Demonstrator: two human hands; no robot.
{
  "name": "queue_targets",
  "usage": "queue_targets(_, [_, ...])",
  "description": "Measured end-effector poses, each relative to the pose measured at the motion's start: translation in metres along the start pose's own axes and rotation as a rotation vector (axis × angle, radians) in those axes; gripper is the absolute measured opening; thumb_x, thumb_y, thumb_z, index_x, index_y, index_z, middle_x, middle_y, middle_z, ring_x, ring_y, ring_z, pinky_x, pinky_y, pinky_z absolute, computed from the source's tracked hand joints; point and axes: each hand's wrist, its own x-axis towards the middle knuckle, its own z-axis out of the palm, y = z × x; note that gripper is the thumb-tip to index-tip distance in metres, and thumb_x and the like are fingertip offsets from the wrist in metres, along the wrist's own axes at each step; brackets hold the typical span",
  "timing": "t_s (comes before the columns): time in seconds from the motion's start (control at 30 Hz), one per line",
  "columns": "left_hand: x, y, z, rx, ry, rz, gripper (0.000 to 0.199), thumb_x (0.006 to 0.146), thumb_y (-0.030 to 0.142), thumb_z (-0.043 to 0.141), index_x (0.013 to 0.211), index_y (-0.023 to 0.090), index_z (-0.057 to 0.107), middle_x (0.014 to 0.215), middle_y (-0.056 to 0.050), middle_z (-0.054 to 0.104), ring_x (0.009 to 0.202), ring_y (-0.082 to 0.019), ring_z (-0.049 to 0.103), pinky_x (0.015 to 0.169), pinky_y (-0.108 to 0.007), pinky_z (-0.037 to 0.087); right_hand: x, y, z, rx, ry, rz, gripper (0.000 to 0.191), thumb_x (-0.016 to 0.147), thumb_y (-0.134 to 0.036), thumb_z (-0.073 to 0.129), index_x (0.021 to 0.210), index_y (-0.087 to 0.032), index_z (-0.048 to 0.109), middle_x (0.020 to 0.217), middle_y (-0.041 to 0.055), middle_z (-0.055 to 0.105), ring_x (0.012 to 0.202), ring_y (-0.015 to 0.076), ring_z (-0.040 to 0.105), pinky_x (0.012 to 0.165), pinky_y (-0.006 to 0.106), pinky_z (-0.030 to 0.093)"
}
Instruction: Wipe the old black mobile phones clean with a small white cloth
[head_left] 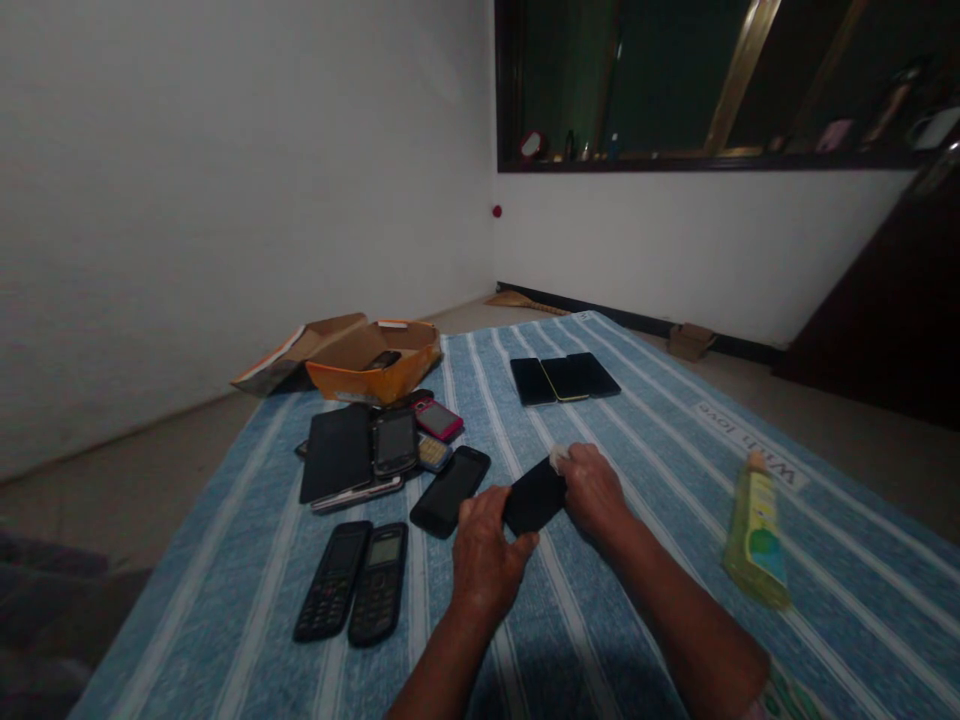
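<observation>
A dark smartphone (pixel 535 496) lies tilted between my two hands over the striped cloth (pixel 630 640). My left hand (pixel 489 550) grips its near left end, thumb along the lower edge. At the far right end, my right hand (pixel 594 488) is closed on a small white cloth or tissue (pixel 558 457) pressed against the phone's edge. Just left of my left hand rests a black touchscreen phone (pixel 451 490). Two black keypad phones (pixel 379 585) lie side by side nearer to me on the left.
A pile of phones (pixel 394 443) with a dark tablet-like slab (pixel 336 455) lies at left. Behind it stands an open orange cardboard box (pixel 375 378) holding a phone. Several flat phones (pixel 564 379) sit in a row farther back. A yellow-green bottle (pixel 757 540) lies at right.
</observation>
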Motion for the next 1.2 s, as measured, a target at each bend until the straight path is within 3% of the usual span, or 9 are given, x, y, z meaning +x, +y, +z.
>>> queue_targets(0.13, [0.000,0.001,-0.002,-0.011,-0.007,-0.013,0.046,0.066,0.016,0.071,0.111,0.018,0.059,0.114,-0.007,0.064,0.106,-0.028,0.053,0.093,-0.044,0.046,-0.002,0.014,0.004,0.138,0.106,0.072,0.032,0.082,-0.002,0.044,0.084,-0.018,0.073,0.087,0.0079,0.062,0.088,0.0197,0.051,0.075,0.027,0.037])
queue_targets(0.3, [0.000,0.003,-0.004,-0.008,0.010,-0.020,0.047,0.066,0.016,0.069,0.112,0.018,0.059,0.108,-0.007,0.065,0.103,-0.028,0.054,0.091,-0.044,0.047,0.004,0.034,0.014,0.351,0.291,0.164,0.042,0.077,0.003,0.041,0.093,-0.017,0.075,0.089,0.0076,0.063,0.087,0.0182,0.055,0.080,0.026,0.041])
queue_targets(0.47, [-0.001,0.002,-0.004,-0.009,0.024,-0.004,0.046,0.067,0.019,0.068,0.112,0.020,0.058,0.108,-0.007,0.065,0.104,-0.029,0.054,0.090,-0.046,0.048,0.005,0.032,0.013,0.318,0.281,0.182,0.043,0.078,0.003,0.041,0.101,-0.015,0.072,0.094,0.0088,0.062,0.090,0.0189,0.054,0.083,0.027,0.041])
queue_targets(0.7, [-0.002,-0.005,0.001,0.016,0.058,0.024,0.050,0.067,0.021,0.069,0.115,0.018,0.058,0.110,-0.008,0.066,0.105,-0.030,0.056,0.093,-0.047,0.048,-0.011,-0.003,0.009,0.094,0.116,-0.067,0.027,0.087,-0.004,0.043,0.093,-0.014,0.068,0.095,0.0120,0.061,0.094,0.0247,0.049,0.082,0.034,0.040])
queue_targets(0.83, [-0.002,-0.009,0.003,0.041,0.055,0.048,0.053,0.067,0.024,0.069,0.118,0.015,0.057,0.112,-0.010,0.066,0.106,-0.030,0.057,0.092,-0.047,0.050,-0.024,-0.020,0.015,0.059,0.170,-0.138,0.028,0.087,-0.001,0.043,0.096,-0.012,0.067,0.094,0.0133,0.062,0.099,0.0266,0.049,0.089,0.039,0.041])
queue_targets(1.03, [-0.001,-0.012,0.002,0.037,0.042,0.065,0.053,0.071,0.027,0.064,0.121,0.011,0.056,0.115,-0.013,0.066,0.105,-0.031,0.058,0.095,-0.049,0.048,-0.043,-0.045,0.019,0.155,0.239,-0.321,0.021,0.086,-0.004,0.050,0.098,-0.011,0.066,0.095,0.0119,0.062,0.096,0.0256,0.049,0.085,0.039,0.045])
queue_targets(1.2, [-0.003,-0.018,-0.001,0.005,-0.003,0.103,0.060,0.069,0.016,0.053,0.129,0.011,0.051,0.120,-0.014,0.064,0.111,-0.029,0.057,0.098,-0.046,0.047,-0.050,-0.057,0.014,0.251,0.222,-0.477,0.019,0.087,-0.005,0.051,0.097,-0.012,0.065,0.093,0.0099,0.062,0.095,0.0240,0.050,0.083,0.037,0.045])
